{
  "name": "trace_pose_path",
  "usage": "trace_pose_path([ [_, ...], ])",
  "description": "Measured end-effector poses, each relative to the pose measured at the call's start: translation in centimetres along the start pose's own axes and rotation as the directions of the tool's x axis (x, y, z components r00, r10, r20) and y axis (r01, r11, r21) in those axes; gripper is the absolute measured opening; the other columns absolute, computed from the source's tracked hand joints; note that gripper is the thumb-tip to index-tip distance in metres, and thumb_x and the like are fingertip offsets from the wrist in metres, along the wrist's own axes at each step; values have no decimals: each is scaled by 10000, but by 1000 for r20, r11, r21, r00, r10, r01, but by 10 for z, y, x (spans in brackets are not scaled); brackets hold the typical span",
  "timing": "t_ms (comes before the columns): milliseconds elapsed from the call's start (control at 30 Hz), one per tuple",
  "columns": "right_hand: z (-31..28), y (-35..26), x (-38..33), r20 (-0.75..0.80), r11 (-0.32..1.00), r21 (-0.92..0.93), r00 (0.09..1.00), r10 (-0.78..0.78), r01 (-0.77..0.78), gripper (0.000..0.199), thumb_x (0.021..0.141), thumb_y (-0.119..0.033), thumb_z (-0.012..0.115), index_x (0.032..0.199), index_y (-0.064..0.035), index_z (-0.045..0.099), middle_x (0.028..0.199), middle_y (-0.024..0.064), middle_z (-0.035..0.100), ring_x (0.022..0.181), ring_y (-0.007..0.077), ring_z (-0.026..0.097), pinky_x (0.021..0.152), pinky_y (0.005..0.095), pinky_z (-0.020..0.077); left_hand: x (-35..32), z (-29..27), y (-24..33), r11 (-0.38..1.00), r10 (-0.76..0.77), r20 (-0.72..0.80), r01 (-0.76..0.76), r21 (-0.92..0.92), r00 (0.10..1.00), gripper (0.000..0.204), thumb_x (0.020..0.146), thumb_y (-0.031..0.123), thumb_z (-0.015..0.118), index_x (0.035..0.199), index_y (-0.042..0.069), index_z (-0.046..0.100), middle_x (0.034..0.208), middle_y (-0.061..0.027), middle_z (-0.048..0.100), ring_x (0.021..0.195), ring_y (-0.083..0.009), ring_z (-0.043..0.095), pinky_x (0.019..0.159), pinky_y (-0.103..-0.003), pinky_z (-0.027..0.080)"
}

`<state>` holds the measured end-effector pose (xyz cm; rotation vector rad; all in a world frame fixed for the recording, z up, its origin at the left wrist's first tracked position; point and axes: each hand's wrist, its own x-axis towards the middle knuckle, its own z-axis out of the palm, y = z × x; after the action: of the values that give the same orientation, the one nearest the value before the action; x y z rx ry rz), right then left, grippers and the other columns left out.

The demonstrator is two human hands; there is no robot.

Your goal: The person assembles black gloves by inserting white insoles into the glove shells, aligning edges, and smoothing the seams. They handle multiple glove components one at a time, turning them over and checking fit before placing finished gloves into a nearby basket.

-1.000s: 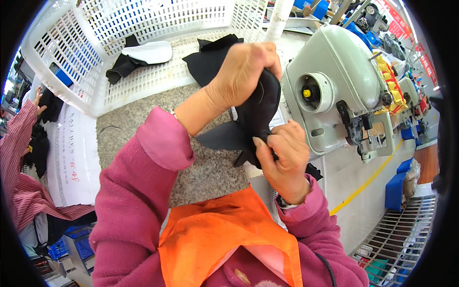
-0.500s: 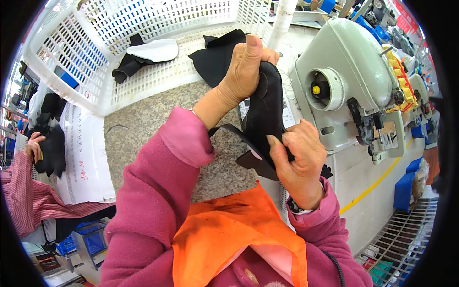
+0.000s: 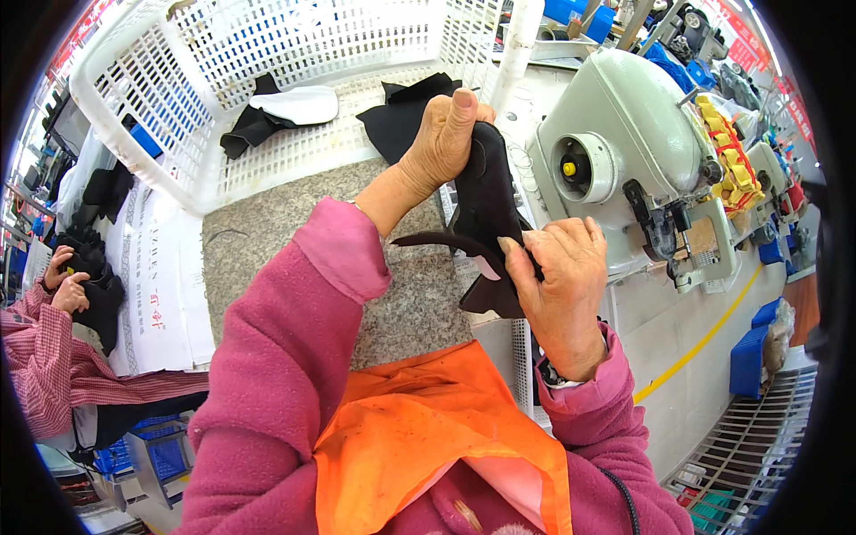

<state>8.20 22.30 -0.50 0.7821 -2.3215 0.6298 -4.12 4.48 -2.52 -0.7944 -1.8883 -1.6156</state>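
A black shoe upper [image 3: 486,201] hangs stretched between my two hands over the right side of the stone slab [image 3: 267,259]. My left hand [image 3: 441,138] grips its far end, thumb up and fingers closed. Lower down, my right hand [image 3: 563,276] pinches the near end, with the thumb pressed on the dark material. A narrow strap-like flap juts left from the upper, and a bit of white lining shows near my right thumb. My left fingertips are hidden behind the piece.
Behind the slab stands a white plastic crate [image 3: 201,174] with a black-and-white piece [image 3: 299,105] and a black piece [image 3: 392,129] in it. A grey-green machine [image 3: 624,125] stands at right. At far left a co-worker's hands [image 3: 67,290] handle black pieces; a wire rack [image 3: 753,437] is lower right.
My left hand has moved slightly down and left, tilting the upper a little. The strap-like flap now sticks out more level. The co-worker's second hand has come into view.
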Motion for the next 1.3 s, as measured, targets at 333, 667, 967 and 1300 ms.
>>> trace_pose_path([
  [333, -24, -17, -4, 102, 987, -154, 993, 58, -42, 227, 751, -183, 737, 934, -84, 648, 779, 46, 591, 897, 258, 566, 868, 570, 366, -5, 2, 0, 1000, -18, -32, 18, 12, 999, 806, 980, 606, 174, 593, -23, 497, 573, -15, 466, 557, -111, 421, 545, -262, 343],
  [667, -36, -19, -30, 270, 987, 15, 951, 151, -161, 437, 774, -169, 723, 1171, -35, 598, 1001, 114, 635, 1090, 328, 553, 912, 480, 369, -6, 6, -14, 970, 233, -113, -223, 96, 966, 662, 1013, 480, 281, 800, -42, 629, 607, -110, 537, 590, -206, 528, 619, -288, 425],
  [967, -83, 2, -45, -173, 891, 251, 889, 425, -377, 330, 940, -42, 526, 1260, 37, 538, 997, 112, 677, 878, 111, 610, 777, 212, 466, -3, 14, -18, 969, 227, -229, -243, -42, 946, 596, 981, 468, 430, 625, -7, 490, 508, -131, 396, 477, -206, 365, 469, -344, 355],
  [1300, 1, 0, 46, 53, 967, 244, 997, 57, -68, 826, 744, -117, 766, 1421, 39, 319, 773, 52, 555, 712, 171, 561, 697, 281, 479, -22, -13, -2, 996, -87, -177, 79, -47, 980, 673, 990, 561, 293, 699, 7, 540, 657, 6, 486, 631, -82, 435, 584, -233, 368],
])
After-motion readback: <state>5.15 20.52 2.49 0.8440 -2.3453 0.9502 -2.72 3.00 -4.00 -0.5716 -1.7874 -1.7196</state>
